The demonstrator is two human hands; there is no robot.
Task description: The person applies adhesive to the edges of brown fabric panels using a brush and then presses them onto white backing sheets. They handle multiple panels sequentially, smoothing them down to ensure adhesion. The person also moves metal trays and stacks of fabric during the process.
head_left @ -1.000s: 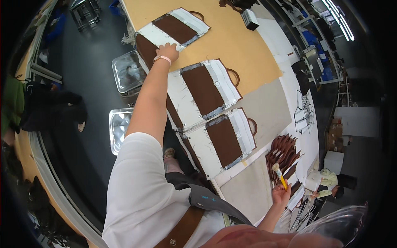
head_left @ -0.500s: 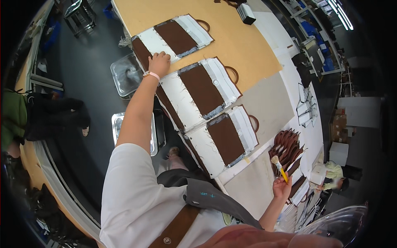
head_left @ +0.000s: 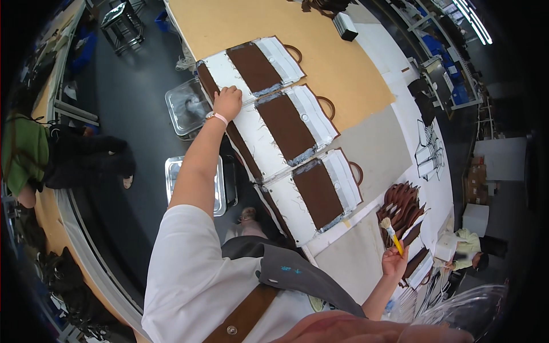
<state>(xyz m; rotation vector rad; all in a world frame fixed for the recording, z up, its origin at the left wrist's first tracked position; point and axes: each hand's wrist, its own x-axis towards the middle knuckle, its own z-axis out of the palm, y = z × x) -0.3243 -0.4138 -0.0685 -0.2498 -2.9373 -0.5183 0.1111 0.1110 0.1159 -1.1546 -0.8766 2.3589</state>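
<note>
Three brown-and-white bag panels lie in a row: a far panel [head_left: 254, 66], a middle panel [head_left: 286, 131] and a near panel [head_left: 320, 197]. Each has a brown handle loop at its right end and grey smears beside its brown band. My left hand [head_left: 228, 103] grips the far panel at its near left corner, by the seam with the middle one; its thumb is hard to make out. Off to the right, my right hand [head_left: 394, 262] is closed round the yellow handle of a paintbrush [head_left: 390, 230], bristles up and pale.
Beyond my right hand sits a pile of brown handle straps [head_left: 400, 206]. Tan board [head_left: 354, 86] covers the far table. Metal trays [head_left: 186, 106] stand left of the table edge. A person in green [head_left: 28, 148] is at the left; another person [head_left: 466, 246] works far right.
My left hand has drawn the far panel toward the middle one, and the gap between them has closed. The whole view has shifted slightly. My right hand still holds the paintbrush.
</note>
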